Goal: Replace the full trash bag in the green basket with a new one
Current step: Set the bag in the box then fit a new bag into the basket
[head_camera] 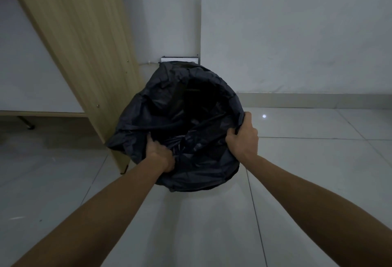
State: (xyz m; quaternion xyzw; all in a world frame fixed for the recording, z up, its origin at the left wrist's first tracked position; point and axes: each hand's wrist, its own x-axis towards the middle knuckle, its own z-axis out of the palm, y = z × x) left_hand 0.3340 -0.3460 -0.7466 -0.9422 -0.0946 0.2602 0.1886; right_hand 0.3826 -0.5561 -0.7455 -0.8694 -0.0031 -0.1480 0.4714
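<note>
Two grips | left hand (159, 152) and right hand (244, 137) squeeze the black bag (169, 101) rim | risk: hard pull could rip thin bag

On my left I see a pale wood panel (84, 54) slanting across the view, a white board (25, 65) beside it and a thin metal leg (26, 122) underneath. A grey wall (297, 33) fills the back, with a skirting (318, 99) along its foot. A small white box (180, 59) sits low in the corner, and a cable (146, 63) runs left from it. The tiled floor (212, 235) shows one light spot (264, 116).
</note>
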